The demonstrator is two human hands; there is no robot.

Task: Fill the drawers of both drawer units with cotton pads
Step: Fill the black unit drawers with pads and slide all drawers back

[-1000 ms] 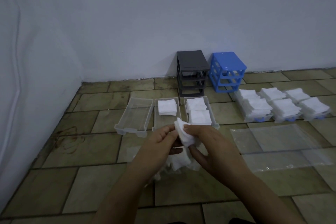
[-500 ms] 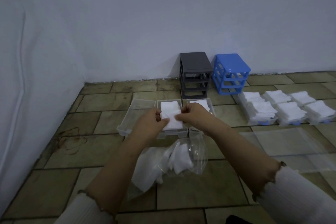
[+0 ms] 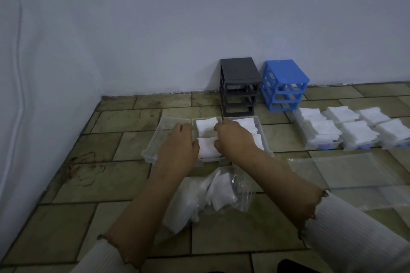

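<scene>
Three clear drawers lie side by side on the tiled floor. The left drawer [image 3: 153, 150] holds nothing, the right drawer [image 3: 261, 133] holds white pads. In the middle drawer [image 3: 193, 125] one stack of pads [image 3: 207, 125] sits at the far end. My left hand [image 3: 177, 146] and my right hand [image 3: 233, 139] pinch a second stack of cotton pads [image 3: 207, 149] from both sides in the near end of that drawer. The dark grey drawer unit [image 3: 239, 86] and the blue drawer unit [image 3: 284, 84] stand without drawers against the wall.
A clear plastic bag [image 3: 213, 195] with more pads lies just in front of the drawers. Three drawers filled with pads [image 3: 355, 131] stand to the right. Flat clear plastic bags [image 3: 350, 173] lie on the floor at the right. Walls close the left and the back.
Both hands carried the stack of pads from above the bag forward and lowered it into the near end of the middle drawer.
</scene>
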